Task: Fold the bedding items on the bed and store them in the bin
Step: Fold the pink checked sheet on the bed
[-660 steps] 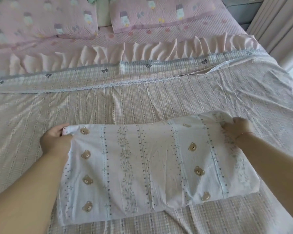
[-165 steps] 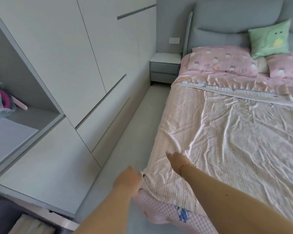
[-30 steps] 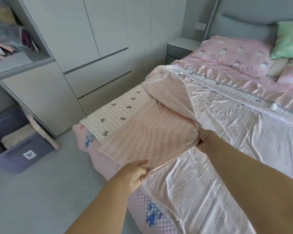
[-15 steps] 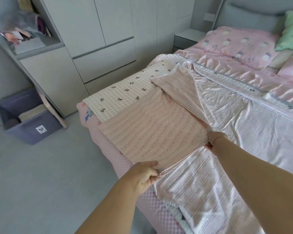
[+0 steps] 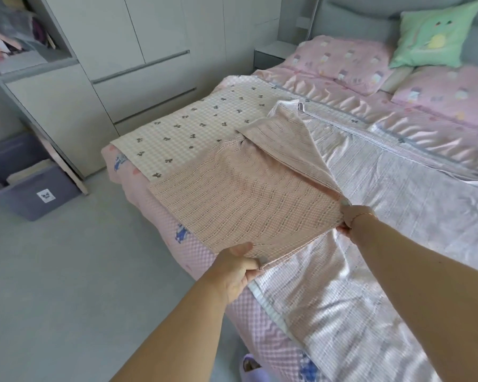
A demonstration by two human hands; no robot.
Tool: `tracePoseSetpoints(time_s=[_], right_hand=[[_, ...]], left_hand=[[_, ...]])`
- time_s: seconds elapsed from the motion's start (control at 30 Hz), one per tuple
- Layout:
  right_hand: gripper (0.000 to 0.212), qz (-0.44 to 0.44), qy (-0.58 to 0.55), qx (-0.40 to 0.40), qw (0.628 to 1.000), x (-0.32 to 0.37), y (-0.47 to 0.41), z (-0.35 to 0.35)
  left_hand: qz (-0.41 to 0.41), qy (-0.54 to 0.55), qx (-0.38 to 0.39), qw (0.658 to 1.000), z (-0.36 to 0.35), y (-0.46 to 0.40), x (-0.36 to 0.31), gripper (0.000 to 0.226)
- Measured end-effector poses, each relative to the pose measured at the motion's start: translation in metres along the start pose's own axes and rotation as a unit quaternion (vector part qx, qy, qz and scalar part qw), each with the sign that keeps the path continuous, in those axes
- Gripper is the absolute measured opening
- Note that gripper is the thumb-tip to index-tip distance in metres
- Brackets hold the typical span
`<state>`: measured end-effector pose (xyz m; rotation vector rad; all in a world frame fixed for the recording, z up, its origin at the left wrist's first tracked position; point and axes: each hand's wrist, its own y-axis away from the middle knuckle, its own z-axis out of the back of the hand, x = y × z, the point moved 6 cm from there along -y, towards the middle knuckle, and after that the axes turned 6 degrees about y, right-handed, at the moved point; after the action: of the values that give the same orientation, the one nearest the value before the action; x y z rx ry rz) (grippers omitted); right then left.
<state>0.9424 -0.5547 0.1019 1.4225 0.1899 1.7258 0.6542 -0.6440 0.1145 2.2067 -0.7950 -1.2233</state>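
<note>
Hands' grip: left hand [image 5: 233, 268] and right hand [image 5: 353, 216] both pinching pink sheet [image 5: 249, 205] edge.

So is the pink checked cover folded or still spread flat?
Partly folded. The cover has one corner flap turned back over itself, exposing the bow-print sheet; left hand and right hand grip the flap's edge.

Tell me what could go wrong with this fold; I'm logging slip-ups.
Both grips sit on one edge: the left hand and right hand pinch the pink checked coverlet, so its far bunched flap may fold crooked. The glossy striped side looks slippery and could slide. The beige bow-print sheet underneath might drag along.
</note>
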Motion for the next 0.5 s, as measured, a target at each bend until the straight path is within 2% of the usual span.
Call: tracePoseSetpoints(time_s=[0.3, 0.5], right_hand=[[0.031, 0.007, 0.028, 0.002, 1.000, -0.048, 0.005, 0.084], [0.040, 0.026, 0.078, 0.041, 0.996, -0.073, -0.011, 0.129]], left_hand=[[-0.008, -0.010, -0.019, 1.000, -0.044, 0.026, 0.075, 0.067], [-0.022, 0.055, -0.051, 0.997, -0.072, 0.031, 0.140, 0.068]])
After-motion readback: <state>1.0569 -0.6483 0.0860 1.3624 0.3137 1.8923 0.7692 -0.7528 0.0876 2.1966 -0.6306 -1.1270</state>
